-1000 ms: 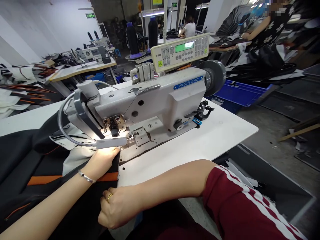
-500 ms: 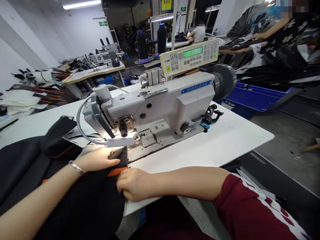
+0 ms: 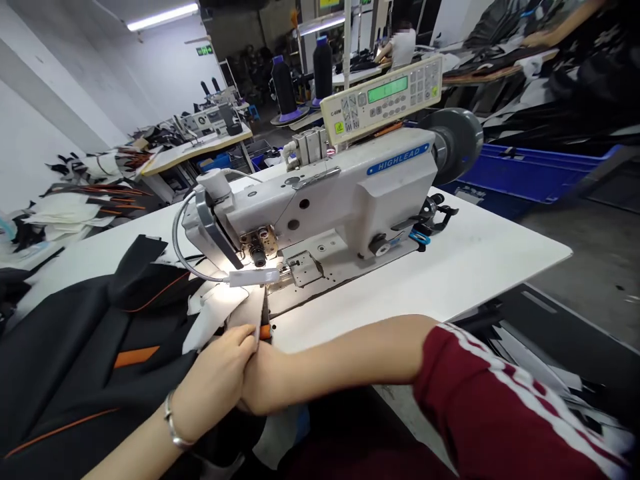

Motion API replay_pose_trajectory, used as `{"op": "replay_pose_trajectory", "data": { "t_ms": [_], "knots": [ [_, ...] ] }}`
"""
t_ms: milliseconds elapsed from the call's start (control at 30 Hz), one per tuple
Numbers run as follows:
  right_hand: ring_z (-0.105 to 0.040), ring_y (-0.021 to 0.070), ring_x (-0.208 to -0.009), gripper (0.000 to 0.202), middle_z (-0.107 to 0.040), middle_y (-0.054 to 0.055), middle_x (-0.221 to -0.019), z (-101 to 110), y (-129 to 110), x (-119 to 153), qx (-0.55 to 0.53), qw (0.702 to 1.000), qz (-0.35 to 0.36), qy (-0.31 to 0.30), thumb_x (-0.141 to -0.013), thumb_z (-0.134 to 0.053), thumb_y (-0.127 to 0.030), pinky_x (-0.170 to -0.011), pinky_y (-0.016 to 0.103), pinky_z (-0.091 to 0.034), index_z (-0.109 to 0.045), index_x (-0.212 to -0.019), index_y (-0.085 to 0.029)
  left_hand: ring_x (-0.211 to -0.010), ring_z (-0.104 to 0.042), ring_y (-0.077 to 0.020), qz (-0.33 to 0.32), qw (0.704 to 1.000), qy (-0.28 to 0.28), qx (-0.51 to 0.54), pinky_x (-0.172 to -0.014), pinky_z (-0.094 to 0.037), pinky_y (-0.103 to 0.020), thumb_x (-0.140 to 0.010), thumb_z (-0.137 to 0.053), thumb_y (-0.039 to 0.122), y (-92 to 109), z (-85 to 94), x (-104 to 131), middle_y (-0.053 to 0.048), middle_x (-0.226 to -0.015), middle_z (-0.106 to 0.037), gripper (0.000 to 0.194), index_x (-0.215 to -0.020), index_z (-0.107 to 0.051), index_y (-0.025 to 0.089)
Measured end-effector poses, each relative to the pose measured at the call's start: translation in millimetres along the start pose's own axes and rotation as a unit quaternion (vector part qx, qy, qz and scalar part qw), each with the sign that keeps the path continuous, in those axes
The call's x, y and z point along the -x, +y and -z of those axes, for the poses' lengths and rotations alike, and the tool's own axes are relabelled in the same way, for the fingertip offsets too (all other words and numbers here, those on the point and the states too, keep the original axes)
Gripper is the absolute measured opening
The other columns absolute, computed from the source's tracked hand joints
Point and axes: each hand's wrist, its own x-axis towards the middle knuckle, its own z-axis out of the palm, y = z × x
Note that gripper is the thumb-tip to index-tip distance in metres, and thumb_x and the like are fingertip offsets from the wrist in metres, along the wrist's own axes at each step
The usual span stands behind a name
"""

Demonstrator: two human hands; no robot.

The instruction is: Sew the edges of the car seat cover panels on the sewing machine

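A black cover with orange trim (image 3: 65, 333) spreads over the table's left side, its light underside showing near the sewing machine (image 3: 320, 200). My left hand (image 3: 217, 370), with a bracelet at the wrist, is closed on the edge of the fabric just in front of the needle area. Right beside it and partly behind it, my right hand (image 3: 263, 377) is slightly blurred, its fingers mostly hidden by the left hand and the fabric. A small orange strip (image 3: 266, 331) shows just above the hands. The machine's lamp (image 3: 254, 277) lights the cloth.
The white table (image 3: 480, 247) extends right of the machine. Behind it are thread cones (image 3: 323, 70) and a control panel (image 3: 385, 97). A blue crate (image 3: 535, 173) stands at the right. Fabric piles (image 3: 75, 207) lie at the left. A person in white (image 3: 403, 47) sits farther back.
My left hand has moved down and right, close against my right hand. The fabric edge near the needle is turned so its light underside shows. The view has shifted slightly.
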Motion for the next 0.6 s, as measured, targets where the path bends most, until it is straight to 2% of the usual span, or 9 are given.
{"op": "replay_pose_trajectory", "data": {
  "t_ms": [67, 133, 200, 300, 400, 467, 600],
  "knots": [
    [-0.06, 0.0225, -0.073, 0.015, -0.067, 0.01, -0.077, 16.3, -8.4, 14.2, -0.003, 0.993, 0.085, -0.079, -0.083, -0.058, -0.019, -0.074, 0.039, -0.052, -0.068, -0.073, -0.013, -0.118, -0.059, -0.0249, 0.007, 0.998, 0.018, 0.054, -0.103, -0.052, -0.041, -0.065, -0.039, -0.004, -16.3, -9.8, 3.7, -0.012, -0.124, -0.064, 0.056, -0.11, -0.065, 0.015],
    [-0.062, 0.0259, -0.078, 0.017, -0.067, 0.012, -0.085, 25.5, -11.9, 20.9, -0.002, 0.973, 0.154, -0.17, -0.085, -0.054, -0.021, -0.067, 0.04, -0.05, -0.068, -0.081, -0.012, -0.118, -0.06, -0.0236, 0.005, 0.996, 0.023, 0.082, -0.103, -0.053, -0.04, -0.062, -0.038, -0.004, -24.8, -10.9, 3.5, -0.009, -0.123, -0.066, 0.06, -0.111, -0.065, 0.018],
    [-0.062, 0.0248, -0.072, 0.018, -0.065, 0.011, -0.082, 25.4, -10.8, 21.9, -0.019, 0.956, 0.19, -0.223, -0.086, -0.049, -0.016, -0.057, 0.036, -0.045, -0.067, -0.081, -0.013, -0.112, -0.063, -0.0229, 0.0, 0.995, 0.009, 0.096, -0.1, -0.055, -0.039, -0.062, -0.039, -0.004, -23.7, -7.8, 0.2, -0.008, -0.118, -0.068, 0.063, -0.114, -0.064, 0.019],
    [-0.059, 0.0204, -0.061, 0.02, -0.062, 0.007, -0.072, 15.4, -6.1, 19.5, -0.054, 0.946, 0.207, -0.242, -0.083, -0.046, -0.01, -0.051, 0.034, -0.042, -0.062, -0.072, -0.014, -0.114, -0.062, -0.0226, -0.012, 0.995, -0.013, 0.102, -0.101, -0.055, -0.038, -0.062, -0.038, -0.005, -19.7, -5.9, -4.6, -0.008, -0.117, -0.068, 0.066, -0.119, -0.063, 0.017],
    [-0.059, 0.0197, -0.058, 0.023, -0.061, 0.007, -0.067, 8.8, -3.6, 17.2, -0.056, 0.944, 0.216, -0.241, -0.083, -0.044, -0.008, -0.048, 0.033, -0.041, -0.06, -0.067, -0.015, -0.135, -0.046, -0.0248, -0.04, 0.994, -0.02, 0.104, -0.115, -0.042, -0.046, -0.06, -0.038, -0.006, -27.3, -10.7, -4.9, -0.007, -0.132, -0.062, 0.073, -0.125, -0.06, 0.018],
    [-0.06, 0.0194, -0.058, 0.025, -0.061, 0.007, -0.066, 9.7, -3.1, 16.1, -0.055, 0.946, 0.22, -0.233, -0.084, -0.042, -0.008, -0.047, 0.033, -0.042, -0.061, -0.068, -0.015, -0.139, -0.041, -0.0246, -0.051, 0.992, -0.026, 0.108, -0.118, -0.036, -0.05, -0.06, -0.039, -0.005, -35.7, -14.3, -4.3, -0.005, -0.137, -0.058, 0.077, -0.13, -0.057, 0.02],
    [-0.061, 0.0193, -0.059, 0.023, -0.062, 0.007, -0.067, 16.6, 0.1, 13.9, -0.047, 0.943, 0.213, -0.25, -0.084, -0.043, -0.009, -0.049, 0.032, -0.045, -0.061, -0.071, -0.014, -0.138, -0.041, -0.0218, -0.047, 0.992, -0.034, 0.113, -0.118, -0.035, -0.044, -0.062, -0.039, -0.003, -44.9, -16.8, -7.9, -0.002, -0.138, -0.057, 0.077, -0.132, -0.057, 0.022]
  ]
}}
